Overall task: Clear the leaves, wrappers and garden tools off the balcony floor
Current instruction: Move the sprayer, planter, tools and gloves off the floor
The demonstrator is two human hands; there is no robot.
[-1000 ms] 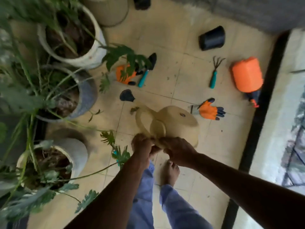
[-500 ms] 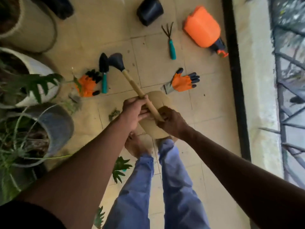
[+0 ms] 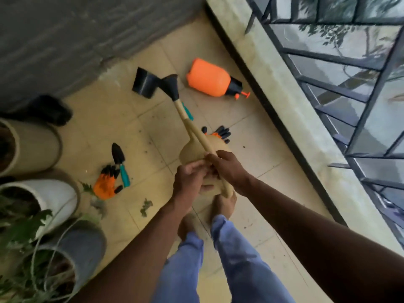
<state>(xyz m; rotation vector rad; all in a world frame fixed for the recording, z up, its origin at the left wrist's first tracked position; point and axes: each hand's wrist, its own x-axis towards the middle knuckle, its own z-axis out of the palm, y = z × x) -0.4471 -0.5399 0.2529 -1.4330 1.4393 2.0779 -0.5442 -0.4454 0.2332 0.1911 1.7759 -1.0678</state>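
A balcony floor (image 3: pixel 122 119) of pale yellow tiles is seen from above, speckled with dirt and bounded by a grey wall (image 3: pixel 65 36) at the far side and a low stone curb (image 3: pixel 290 101) on the right, on which a dark metal railing (image 3: pixel 349 95) is mounted. Pots are ranged along the left edge: a beige pot (image 3: pixel 35 147), a white pot (image 3: pixel 54 197) and a grey pot (image 3: pixel 80 243), the last two with green plants.

A beige watering can (image 3: pixel 196 147) is held above the floor in front of the person, its long spout pointed away and ended by a black sprinkler head (image 3: pixel 169 86). The left hand (image 3: pixel 189 180) is wrapped around the can's body from the near side, and the right hand (image 3: pixel 229 169) is closed on its handle.

Still on the tiles are an orange sprayer (image 3: pixel 207 77) lying on its side near the curb, a black plastic pot (image 3: pixel 145 83) tipped over, a trowel (image 3: pixel 119 158) with a teal handle, an orange glove (image 3: pixel 106 184) just beside it, and leaf scraps (image 3: pixel 146 206).

A second orange glove (image 3: pixel 218 133) is largely hidden behind the can, only its black fingertips showing. A teal tool handle (image 3: pixel 188 111) is partly covered by the spout; its head cannot be made out. A dark object (image 3: pixel 50 109) by the wall is too blurred to identify. The bare feet are partly covered by the arms and blue trousers (image 3: pixel 240 263).
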